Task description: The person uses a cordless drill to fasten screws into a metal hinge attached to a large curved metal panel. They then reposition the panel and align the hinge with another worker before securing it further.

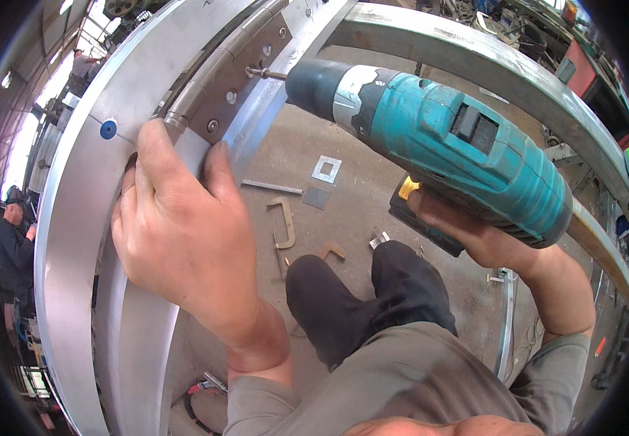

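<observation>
My right hand is wrapped around the handle of a teal and black cordless drill, largely hidden beneath its body. The drill's bit points left and meets a screw head at a hole in a brown metal hinge. This long hinge lies along a silvery metal frame, and screws sit in some of its other holes. My left hand grips the hinge's lower end, index finger on the barrel and thumb at the plate's edge. Its other fingers curl into the gap beside the frame, their tips hidden.
A curved-looking metal beam crosses the upper right. On the floor lie a C-clamp, a square plate with a cutout and a metal strip. A blue round knob sits on the frame. Another person is at far left.
</observation>
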Available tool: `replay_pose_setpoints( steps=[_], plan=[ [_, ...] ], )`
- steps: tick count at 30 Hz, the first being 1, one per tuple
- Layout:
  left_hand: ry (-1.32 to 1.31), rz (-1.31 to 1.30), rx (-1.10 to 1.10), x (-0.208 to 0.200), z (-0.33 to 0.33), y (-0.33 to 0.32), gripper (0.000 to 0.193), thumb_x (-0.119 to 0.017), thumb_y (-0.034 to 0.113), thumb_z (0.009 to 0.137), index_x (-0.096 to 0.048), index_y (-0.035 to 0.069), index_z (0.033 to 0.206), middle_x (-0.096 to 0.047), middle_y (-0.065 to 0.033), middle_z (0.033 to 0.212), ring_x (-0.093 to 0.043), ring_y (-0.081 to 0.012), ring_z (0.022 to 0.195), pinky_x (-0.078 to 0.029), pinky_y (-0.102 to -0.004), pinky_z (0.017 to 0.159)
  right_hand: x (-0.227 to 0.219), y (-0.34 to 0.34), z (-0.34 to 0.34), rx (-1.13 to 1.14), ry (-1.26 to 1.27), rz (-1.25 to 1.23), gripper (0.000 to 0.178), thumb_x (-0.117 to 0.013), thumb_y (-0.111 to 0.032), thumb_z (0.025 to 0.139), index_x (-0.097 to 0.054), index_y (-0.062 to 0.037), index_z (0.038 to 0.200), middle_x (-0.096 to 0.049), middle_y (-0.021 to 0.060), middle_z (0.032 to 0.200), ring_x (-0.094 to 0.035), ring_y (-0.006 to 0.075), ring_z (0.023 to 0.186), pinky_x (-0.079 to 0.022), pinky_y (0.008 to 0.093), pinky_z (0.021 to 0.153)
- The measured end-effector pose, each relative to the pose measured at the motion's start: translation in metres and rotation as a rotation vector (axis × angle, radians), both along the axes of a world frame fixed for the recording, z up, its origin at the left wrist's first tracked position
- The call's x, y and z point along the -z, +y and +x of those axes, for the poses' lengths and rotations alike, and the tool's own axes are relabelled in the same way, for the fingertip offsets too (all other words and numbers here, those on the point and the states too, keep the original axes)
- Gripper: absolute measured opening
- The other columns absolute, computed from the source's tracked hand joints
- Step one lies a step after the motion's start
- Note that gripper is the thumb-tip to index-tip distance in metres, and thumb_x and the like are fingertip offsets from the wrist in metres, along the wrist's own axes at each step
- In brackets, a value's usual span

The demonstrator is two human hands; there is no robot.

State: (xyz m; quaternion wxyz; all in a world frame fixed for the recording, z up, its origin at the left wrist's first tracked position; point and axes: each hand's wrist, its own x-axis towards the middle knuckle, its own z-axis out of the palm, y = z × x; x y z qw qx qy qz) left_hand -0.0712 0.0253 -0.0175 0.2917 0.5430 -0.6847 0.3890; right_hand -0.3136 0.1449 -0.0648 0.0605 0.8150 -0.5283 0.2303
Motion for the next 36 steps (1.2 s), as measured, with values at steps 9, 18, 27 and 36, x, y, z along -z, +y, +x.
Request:
replay_pose_setpoints(
  steps=[9, 18, 27, 36],
  plan=[
    [-0.009, -0.006, -0.004, 0.000, 0.001, -0.001, 0.055, -0.077, 0.038, 0.088, -0.059, 0.011, 0.132, -0.075, -0.0137, 0.105, -0.071, -0.0365, 0.098, -0.052, -0.0485, 0.083, -0.007, 0.000, 0.004, 0.034, -0.132, 0.031, 0.029, -0.075, -0.020, 0.095, -0.077, -0.0157, 0.124, -0.073, 0.0049, 0.127, -0.068, 0.0226, 0.119, -0.050, 0.0343, 0.109],
    [0.027, 0.000, 0.008, 0.001, -0.001, 0.000, 0.054, -0.077, 0.037, 0.088, -0.059, 0.011, 0.132, -0.075, -0.0127, 0.104, -0.072, -0.0347, 0.098, -0.052, -0.0484, 0.083, -0.008, -0.003, -0.001, 0.019, -0.225, 0.023, 0.035, -0.077, -0.019, 0.095, -0.073, -0.0138, 0.129, -0.073, 0.0068, 0.127, -0.068, 0.0239, 0.118, -0.050, 0.0354, 0.109],
    [0.033, -0.004, 0.017, -0.001, -0.001, 0.000, 0.054, -0.077, 0.037, 0.088, -0.059, 0.010, 0.132, -0.075, -0.0131, 0.103, -0.071, -0.0354, 0.098, -0.052, -0.0482, 0.084, -0.011, -0.003, -0.002, 0.004, 0.044, -0.080, 0.037, -0.078, -0.020, 0.094, -0.072, -0.0132, 0.129, -0.074, 0.0069, 0.122, -0.069, 0.0242, 0.112, -0.053, 0.0353, 0.103],
    [0.047, -0.001, 0.029, -0.001, -0.002, 0.001, 0.054, -0.078, 0.036, 0.087, -0.060, 0.009, 0.132, -0.075, -0.0131, 0.106, -0.071, -0.0354, 0.100, -0.053, -0.0477, 0.085, -0.009, -0.006, 0.001, -0.009, -0.208, -0.066, 0.031, -0.080, -0.019, 0.092, -0.074, -0.0101, 0.122, -0.075, 0.0080, 0.113, -0.072, 0.0222, 0.101, -0.057, 0.0348, 0.091]
  ],
)
